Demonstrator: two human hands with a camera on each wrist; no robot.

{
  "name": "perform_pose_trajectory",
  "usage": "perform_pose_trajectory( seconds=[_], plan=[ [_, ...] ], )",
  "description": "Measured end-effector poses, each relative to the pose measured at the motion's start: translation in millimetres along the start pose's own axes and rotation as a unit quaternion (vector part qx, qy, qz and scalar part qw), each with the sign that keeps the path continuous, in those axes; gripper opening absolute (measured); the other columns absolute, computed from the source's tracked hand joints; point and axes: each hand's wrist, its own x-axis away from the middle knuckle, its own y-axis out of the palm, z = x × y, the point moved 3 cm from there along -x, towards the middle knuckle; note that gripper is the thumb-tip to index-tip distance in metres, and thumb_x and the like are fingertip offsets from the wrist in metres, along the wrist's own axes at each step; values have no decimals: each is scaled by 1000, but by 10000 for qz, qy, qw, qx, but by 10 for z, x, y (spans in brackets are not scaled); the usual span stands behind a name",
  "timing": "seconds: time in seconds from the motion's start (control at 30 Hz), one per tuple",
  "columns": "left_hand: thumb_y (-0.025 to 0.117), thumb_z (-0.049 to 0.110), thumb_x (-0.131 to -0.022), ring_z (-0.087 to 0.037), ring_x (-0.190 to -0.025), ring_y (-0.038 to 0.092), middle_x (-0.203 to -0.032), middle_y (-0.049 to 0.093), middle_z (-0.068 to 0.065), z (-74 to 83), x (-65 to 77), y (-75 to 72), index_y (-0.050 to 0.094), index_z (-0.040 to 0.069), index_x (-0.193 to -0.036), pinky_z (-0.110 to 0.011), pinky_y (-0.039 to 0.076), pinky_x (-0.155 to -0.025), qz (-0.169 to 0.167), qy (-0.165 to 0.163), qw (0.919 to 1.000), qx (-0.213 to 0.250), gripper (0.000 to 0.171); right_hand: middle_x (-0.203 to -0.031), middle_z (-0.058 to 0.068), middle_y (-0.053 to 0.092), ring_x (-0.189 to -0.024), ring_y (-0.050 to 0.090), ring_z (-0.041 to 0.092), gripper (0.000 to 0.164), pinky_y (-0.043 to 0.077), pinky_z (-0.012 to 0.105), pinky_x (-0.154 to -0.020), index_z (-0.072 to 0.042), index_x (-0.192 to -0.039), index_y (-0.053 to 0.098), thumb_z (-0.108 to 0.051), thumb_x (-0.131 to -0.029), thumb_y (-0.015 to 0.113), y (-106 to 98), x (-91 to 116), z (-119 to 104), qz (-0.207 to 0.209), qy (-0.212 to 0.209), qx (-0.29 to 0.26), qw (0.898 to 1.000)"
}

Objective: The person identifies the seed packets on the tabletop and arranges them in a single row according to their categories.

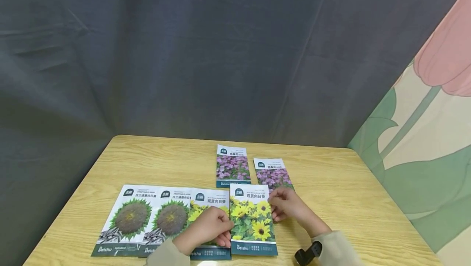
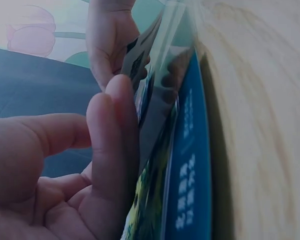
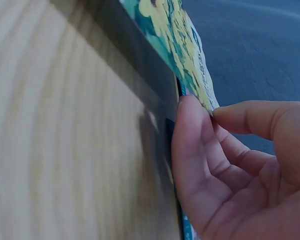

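My right hand (image 1: 288, 206) pinches the right edge of a yellow-sunflower seed packet (image 1: 254, 221) between thumb and fingers. In the right wrist view that packet (image 3: 175, 45) is tilted up off the table. My left hand (image 1: 209, 225) is over another yellow-sunflower packet (image 1: 209, 253), its fingertips by the left edge of the raised one. The left wrist view shows its fingers (image 2: 105, 135) loosely bent, with nothing visibly gripped; whether they touch a packet is hard to tell. Left of it lie two seed packets with dark sunflower heads, one (image 1: 130, 217) beside the other (image 1: 171, 217).
Two purple-flower seed packets lie farther back, one (image 1: 232, 168) behind the raised packet and one (image 1: 274, 172) partly covered by my right hand. All rest on a wooden table (image 1: 331, 184). A dark curtain (image 1: 220, 53) hangs behind; a flower-patterned wall (image 1: 434, 155) stands at right.
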Motion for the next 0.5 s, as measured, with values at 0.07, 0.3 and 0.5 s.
perform_pose_trajectory(
  seconds=[0.07, 0.3, 0.5],
  plan=[
    [62, 7, -97, -7, -49, 63, -66, 67, -9, -5, 16, -8, 67, -1, -80, -23, 56, -49, -46, -72, 10000, -38, 19, -77, 10, 63, -59, 63, 16, 19, 60, 32, -58, 8, -109, 59, -10, -101, 57, 30, 1, 21, -30, 49, 5, 10000],
    [62, 6, -95, -7, -48, 63, -66, 69, -9, -26, 47, -12, 69, -1, -79, -24, 56, -50, -158, -144, 9997, -132, 20, -75, 8, 63, -60, 62, 16, 15, 56, 30, -55, 5, -103, 62, -10, -100, 60, 87, -3, 56, 121, -36, 426, 9990],
    [61, 6, -96, -7, -48, 62, -64, 69, -8, -47, 27, -3, 70, -1, -76, -25, 57, -50, -269, -132, 9993, -202, 23, -76, 8, 63, -60, 59, 16, 15, 53, 28, -53, 6, -103, 63, -8, -100, 60, 71, 1, 67, 102, -121, 570, 9982]
  ],
)
